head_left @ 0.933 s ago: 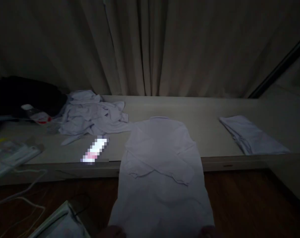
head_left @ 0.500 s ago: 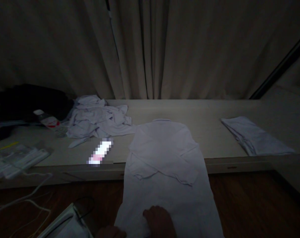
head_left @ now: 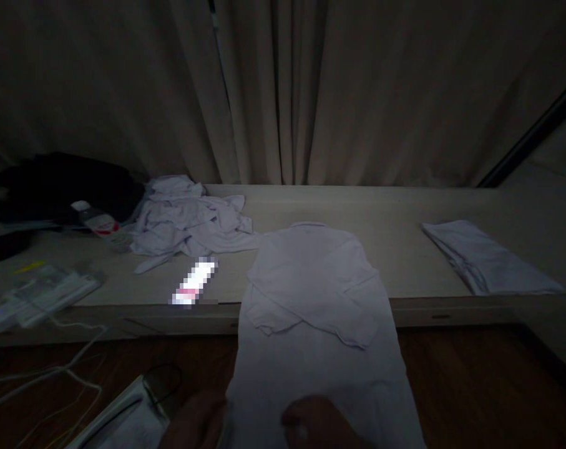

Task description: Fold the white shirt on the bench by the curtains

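A white long-sleeved shirt (head_left: 306,268) lies stretched out, its collar on the ledge and its sleeves folded across the body. The lower part reaches over the front edge towards me. At the shirt's lower left edge, my left hand (head_left: 196,421) is closed with its fingers curled on the cloth. My right hand (head_left: 317,419) rests lower on the shirt, right of the left hand, fingers bent together and pinching the fabric. Both wrists run out of the bottom of the view, and the hem is not visible.
On the pale ledge (head_left: 395,249) are a crumpled white garment pile (head_left: 189,215), a folded white garment (head_left: 488,259), a blurred-out lit rectangle (head_left: 195,282), a bottle (head_left: 100,224) and dark cloth (head_left: 67,187). White cables (head_left: 83,355) hang at left, beside a bag-like object (head_left: 128,418).
My left hand has come further into view at the shirt's left edge. My right hand has shifted slightly right and down, with its fingers more curled. The view has moved a little.
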{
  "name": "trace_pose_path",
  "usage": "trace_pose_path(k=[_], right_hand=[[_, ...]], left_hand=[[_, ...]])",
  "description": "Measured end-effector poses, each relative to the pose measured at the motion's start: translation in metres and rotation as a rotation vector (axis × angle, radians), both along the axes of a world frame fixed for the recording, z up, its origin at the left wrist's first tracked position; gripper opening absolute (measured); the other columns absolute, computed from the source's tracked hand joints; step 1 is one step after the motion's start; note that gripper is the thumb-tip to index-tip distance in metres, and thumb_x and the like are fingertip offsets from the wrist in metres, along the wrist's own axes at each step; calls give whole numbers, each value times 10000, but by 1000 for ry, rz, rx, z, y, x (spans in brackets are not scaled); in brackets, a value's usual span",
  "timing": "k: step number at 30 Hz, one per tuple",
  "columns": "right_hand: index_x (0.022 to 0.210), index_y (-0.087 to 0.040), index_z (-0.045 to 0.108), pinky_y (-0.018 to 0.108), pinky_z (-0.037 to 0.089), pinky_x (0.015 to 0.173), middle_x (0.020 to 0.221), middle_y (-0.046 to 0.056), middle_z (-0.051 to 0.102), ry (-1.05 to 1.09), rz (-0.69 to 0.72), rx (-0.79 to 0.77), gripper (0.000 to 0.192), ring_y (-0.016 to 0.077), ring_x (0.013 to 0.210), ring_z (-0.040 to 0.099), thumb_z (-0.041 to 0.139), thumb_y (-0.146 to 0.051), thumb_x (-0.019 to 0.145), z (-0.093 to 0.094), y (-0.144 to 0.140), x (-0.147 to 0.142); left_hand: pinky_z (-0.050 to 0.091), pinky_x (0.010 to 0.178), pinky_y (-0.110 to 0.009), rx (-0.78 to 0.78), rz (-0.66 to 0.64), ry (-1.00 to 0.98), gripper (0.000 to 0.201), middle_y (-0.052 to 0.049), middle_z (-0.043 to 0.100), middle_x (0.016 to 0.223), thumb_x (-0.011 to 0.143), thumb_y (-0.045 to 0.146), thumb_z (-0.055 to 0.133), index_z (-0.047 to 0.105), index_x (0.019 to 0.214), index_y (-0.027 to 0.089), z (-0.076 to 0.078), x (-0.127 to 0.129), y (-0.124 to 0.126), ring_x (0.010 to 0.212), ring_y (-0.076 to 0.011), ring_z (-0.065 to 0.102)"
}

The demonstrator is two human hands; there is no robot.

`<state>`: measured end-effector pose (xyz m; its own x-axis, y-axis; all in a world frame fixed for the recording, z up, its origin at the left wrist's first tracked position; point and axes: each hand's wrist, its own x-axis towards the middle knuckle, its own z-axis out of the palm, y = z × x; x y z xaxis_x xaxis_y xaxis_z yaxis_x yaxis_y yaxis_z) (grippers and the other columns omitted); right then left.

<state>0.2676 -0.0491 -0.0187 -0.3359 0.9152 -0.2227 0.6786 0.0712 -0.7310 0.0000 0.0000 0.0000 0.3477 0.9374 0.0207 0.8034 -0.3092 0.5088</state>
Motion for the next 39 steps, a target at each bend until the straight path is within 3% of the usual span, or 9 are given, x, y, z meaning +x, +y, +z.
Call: trace_pose_path(k=[4,8,15,21,24,29,31,34,39], right_hand=[[927,-182,624,253,459,661,831,38,688,385,-411,-210,233,138,711,628,463,-315,824,-1,57,2],[982,-179,490,235,390,403,613,-33,596,716,-627,-587,324,106,372,503,496,-448,801,-21,95,-25],[751,-228,366,170,213,323,522,-97,447,847,-831,-543,229,47,327,356,437,-429,836,-35,120,-40],[684,-209,428,201,224,342,505,-57,477,815,-758,-612,244,68,318,362,365,-372,853,-32,109,-38],[685,-195,491,222,299,399,539,-28,550,706,-670,-532,167,90,376,433,474,-322,792,-17,94,-10],[910,-195,611,290,439,703,822,48,660,160,-765,89,297,169,748,595,446,-420,809,9,78,112],[1061,-153,591,322,447,761,929,105,656,-29,-937,136,436,204,814,605,431,-463,800,4,75,163],[1032,-113,620,359,435,846,1018,165,647,-153,-927,71,495,254,935,605,449,-499,774,-20,69,208],[818,-183,637,337,454,787,875,99,679,-69,-878,98,383,233,834,626,468,-520,747,-39,64,213]], left_hand=[[470,854,-285,-343,291,-55,410,-71,691,1074,869,455,339,601,1045,193,6,52,71,998,-201,635],[452,829,-323,-354,364,-3,521,-137,661,1116,878,512,262,527,1139,147,-2,86,123,1006,-233,627],[438,743,-341,-356,300,108,325,-100,688,900,843,456,354,547,882,198,-9,89,137,886,-253,651],[448,816,-365,-394,316,149,454,-168,655,1054,843,517,337,459,1081,151,-20,86,134,995,-271,634],[447,841,-385,-428,350,127,475,-165,640,1102,845,544,311,467,1087,167,-16,81,126,1026,-281,623],[462,849,-401,-521,433,-10,545,-114,671,1040,832,632,247,511,1054,210,-17,53,103,972,-271,646],[467,877,-389,-558,460,-57,558,-127,666,1083,827,623,271,538,1050,187,-30,44,92,1013,-269,637],[461,931,-374,-585,467,-101,580,-149,647,1156,808,589,323,571,1073,137,-53,38,79,1087,-271,607],[418,1003,-374,-557,457,-154,618,-158,623,1208,793,579,333,558,1113,100,-69,39,72,1149,-267,568]])
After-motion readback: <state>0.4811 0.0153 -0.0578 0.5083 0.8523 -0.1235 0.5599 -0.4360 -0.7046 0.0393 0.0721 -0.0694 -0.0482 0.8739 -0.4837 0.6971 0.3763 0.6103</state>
